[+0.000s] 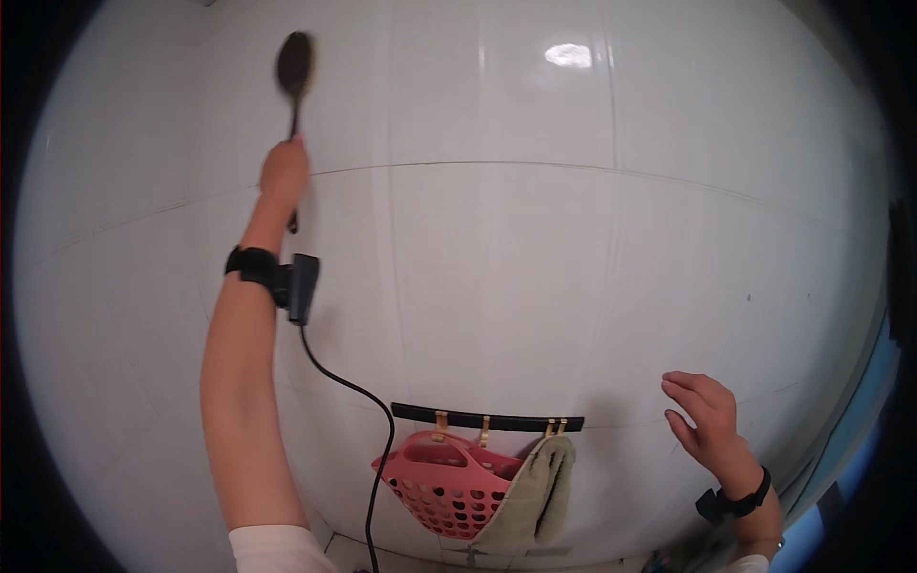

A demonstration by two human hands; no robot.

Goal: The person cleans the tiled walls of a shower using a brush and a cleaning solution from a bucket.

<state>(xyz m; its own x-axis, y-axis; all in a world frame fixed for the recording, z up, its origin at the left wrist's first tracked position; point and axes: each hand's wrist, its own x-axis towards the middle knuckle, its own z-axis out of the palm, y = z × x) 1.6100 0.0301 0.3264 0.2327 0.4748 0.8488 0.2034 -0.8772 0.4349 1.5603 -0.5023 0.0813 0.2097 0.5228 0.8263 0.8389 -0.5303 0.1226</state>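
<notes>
High on the left, my left hand [286,172] is closed round the thin handle of a dark long-handled brush [295,63]. Its oval head points up against the white tiled wall [497,277], and a pale yellowish edge, looking like bristles, shows along one side. The handle's lower end sticks out below my fist. At the lower right, my right hand [705,414] is raised before the wall with nothing in it, thumb apart from the slightly bent fingers.
A black hook rail [487,420] with gold-coloured hooks is fixed low on the wall. From it hang a pink perforated basket [449,492] and a grey-green towel [540,492]. A black cable [353,382] runs down from the black device [303,289] strapped to my left wrist.
</notes>
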